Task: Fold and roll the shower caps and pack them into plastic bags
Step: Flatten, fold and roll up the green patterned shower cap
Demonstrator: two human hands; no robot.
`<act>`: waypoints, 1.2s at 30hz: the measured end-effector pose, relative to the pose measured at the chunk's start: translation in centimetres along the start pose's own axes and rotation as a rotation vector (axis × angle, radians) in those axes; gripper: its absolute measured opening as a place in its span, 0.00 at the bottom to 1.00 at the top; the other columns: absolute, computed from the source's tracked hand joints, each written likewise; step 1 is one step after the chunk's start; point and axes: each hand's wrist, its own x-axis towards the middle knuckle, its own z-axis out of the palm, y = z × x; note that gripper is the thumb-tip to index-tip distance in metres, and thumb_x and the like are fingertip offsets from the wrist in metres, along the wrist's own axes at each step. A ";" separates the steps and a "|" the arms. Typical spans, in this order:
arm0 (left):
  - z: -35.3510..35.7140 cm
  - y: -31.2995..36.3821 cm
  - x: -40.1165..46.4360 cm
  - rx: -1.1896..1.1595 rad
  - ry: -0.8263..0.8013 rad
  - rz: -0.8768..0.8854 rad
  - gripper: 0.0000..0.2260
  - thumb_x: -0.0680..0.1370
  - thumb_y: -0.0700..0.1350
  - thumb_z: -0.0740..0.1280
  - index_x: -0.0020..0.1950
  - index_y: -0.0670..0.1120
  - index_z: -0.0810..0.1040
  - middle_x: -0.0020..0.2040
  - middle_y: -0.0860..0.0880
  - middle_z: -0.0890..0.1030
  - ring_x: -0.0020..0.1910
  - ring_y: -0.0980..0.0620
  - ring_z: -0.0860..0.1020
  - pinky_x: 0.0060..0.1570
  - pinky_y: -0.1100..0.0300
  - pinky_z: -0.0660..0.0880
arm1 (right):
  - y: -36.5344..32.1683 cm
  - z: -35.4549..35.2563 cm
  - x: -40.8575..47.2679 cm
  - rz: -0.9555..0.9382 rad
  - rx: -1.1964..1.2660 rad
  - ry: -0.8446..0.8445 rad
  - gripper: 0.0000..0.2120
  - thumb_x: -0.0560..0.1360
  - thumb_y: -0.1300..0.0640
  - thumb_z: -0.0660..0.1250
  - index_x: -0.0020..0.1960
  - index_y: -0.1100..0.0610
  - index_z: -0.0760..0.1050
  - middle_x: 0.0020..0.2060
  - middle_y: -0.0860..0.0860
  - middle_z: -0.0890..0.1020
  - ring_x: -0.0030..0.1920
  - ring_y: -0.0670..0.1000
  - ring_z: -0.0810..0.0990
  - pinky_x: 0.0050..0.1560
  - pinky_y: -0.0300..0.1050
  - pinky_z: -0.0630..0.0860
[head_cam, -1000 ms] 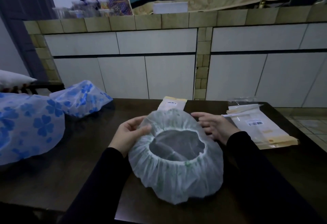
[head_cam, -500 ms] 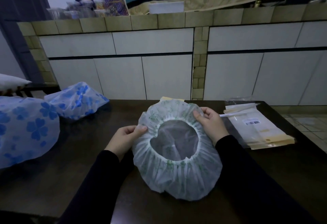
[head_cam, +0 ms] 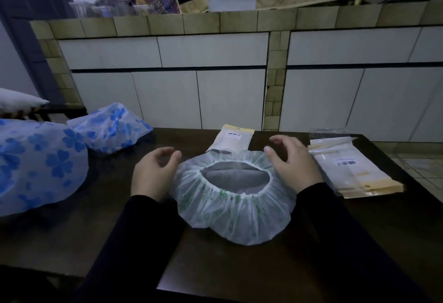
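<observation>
Plainly early going: the white green-flecked shower cap (head_cam: 233, 209) lies unfolded, opening up, on the dark table (head_cam: 239, 271); left hand (head_cam: 153, 173) and right hand (head_cam: 291, 166) flank it, fingers loosely curled, gripping nothing; flat plastic bags (head_cam: 354, 173) wait rightward, apparently unfilled.

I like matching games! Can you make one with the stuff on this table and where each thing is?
Things:
1. green-print shower cap
2. blue-flower shower caps
3. stack of plastic bags
4. single plastic bag

Places:
A. right edge of the table
B. just behind the green-print cap
C. left side of the table
D. between the two hands

Pairs: 1-D, 2-C, 3-A, 4-B
</observation>
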 end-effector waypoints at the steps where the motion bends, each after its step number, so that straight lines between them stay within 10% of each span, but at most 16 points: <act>1: 0.0 0.6 -0.7 0.054 -0.010 0.035 0.15 0.76 0.55 0.67 0.61 0.52 0.79 0.55 0.51 0.82 0.54 0.52 0.78 0.59 0.50 0.75 | -0.6 0.1 -0.5 -0.028 -0.018 -0.071 0.14 0.79 0.49 0.61 0.61 0.53 0.76 0.57 0.50 0.77 0.57 0.50 0.75 0.62 0.53 0.71; 12: 2.2 -0.2 -4.9 0.702 -0.612 0.257 0.49 0.62 0.79 0.51 0.78 0.58 0.43 0.79 0.56 0.50 0.77 0.54 0.50 0.72 0.38 0.49 | -1.3 2.3 -3.6 -0.006 -0.563 -0.755 0.40 0.72 0.28 0.57 0.77 0.44 0.48 0.78 0.47 0.52 0.76 0.51 0.53 0.74 0.57 0.51; 20: -0.1 1.3 -3.8 0.756 -0.614 0.370 0.39 0.71 0.72 0.60 0.77 0.56 0.56 0.78 0.56 0.53 0.77 0.54 0.51 0.74 0.44 0.48 | -3.0 1.0 -3.4 -0.122 -0.621 -0.521 0.29 0.71 0.28 0.57 0.58 0.47 0.77 0.61 0.49 0.72 0.64 0.52 0.68 0.65 0.57 0.64; 25: 2.1 3.2 -7.9 0.695 -0.392 0.336 0.39 0.73 0.73 0.52 0.77 0.51 0.57 0.78 0.49 0.57 0.75 0.48 0.57 0.69 0.43 0.58 | -3.3 1.0 -2.6 -0.276 -0.455 -0.585 0.14 0.80 0.49 0.56 0.63 0.46 0.74 0.65 0.44 0.72 0.66 0.48 0.68 0.68 0.59 0.57; 29: 3.5 1.1 -8.0 0.838 -0.634 0.307 0.46 0.67 0.78 0.50 0.77 0.58 0.36 0.79 0.47 0.44 0.78 0.43 0.45 0.71 0.36 0.46 | -3.3 0.8 -3.0 -0.123 -0.525 -0.732 0.18 0.78 0.43 0.60 0.67 0.43 0.70 0.64 0.48 0.75 0.61 0.51 0.75 0.60 0.49 0.72; 36: 0.5 0.2 -4.7 0.580 -0.704 0.548 0.54 0.55 0.82 0.56 0.77 0.61 0.50 0.78 0.59 0.49 0.76 0.60 0.45 0.74 0.43 0.45 | -4.9 -0.5 -2.8 -0.255 -0.644 -0.468 0.20 0.76 0.37 0.59 0.63 0.46 0.73 0.58 0.47 0.78 0.59 0.50 0.74 0.56 0.50 0.67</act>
